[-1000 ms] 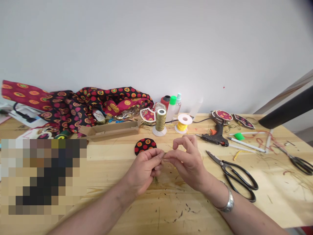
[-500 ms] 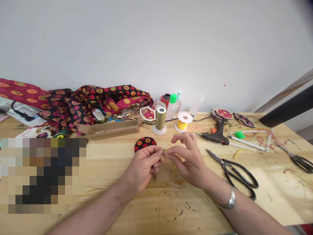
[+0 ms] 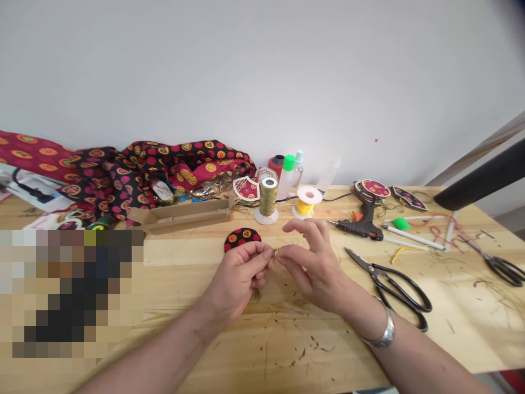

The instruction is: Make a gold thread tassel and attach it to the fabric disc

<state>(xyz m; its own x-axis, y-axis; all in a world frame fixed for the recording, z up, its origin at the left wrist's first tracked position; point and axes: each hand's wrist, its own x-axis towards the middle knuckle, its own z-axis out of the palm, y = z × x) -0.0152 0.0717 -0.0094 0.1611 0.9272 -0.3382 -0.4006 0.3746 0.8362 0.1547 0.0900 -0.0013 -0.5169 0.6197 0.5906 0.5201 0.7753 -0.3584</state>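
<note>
My left hand [image 3: 241, 276] is closed in a pinch on a small olive-green thread bundle. Below its fingers a frayed olive tuft [image 3: 256, 294] pokes out. Thin yellow cord [image 3: 278, 249] shows at the fingertips, where my right hand [image 3: 315, 262] meets the left. The right thumb and index finger pinch the cord, while its other fingers are raised and curled. Just behind the left hand lies a round black fabric piece [image 3: 243, 238] with red and orange dots. A spool of olive thread [image 3: 268, 200] and a spool of yellow cord [image 3: 304, 208] stand beyond the hands.
Black-handled scissors [image 3: 394, 282] lie right of my right hand, with a glue gun [image 3: 363, 224] behind them. A long cardboard box [image 3: 184, 217] and patterned fabric [image 3: 164, 164] lie at the back left. Bottles [image 3: 288, 178] stand by the wall. Thread scraps litter the wooden table [image 3: 197, 361].
Both hands keep almost the same place and pinch. The right fingers have shifted slightly at the yellow cord. The whole view has moved a little.
</note>
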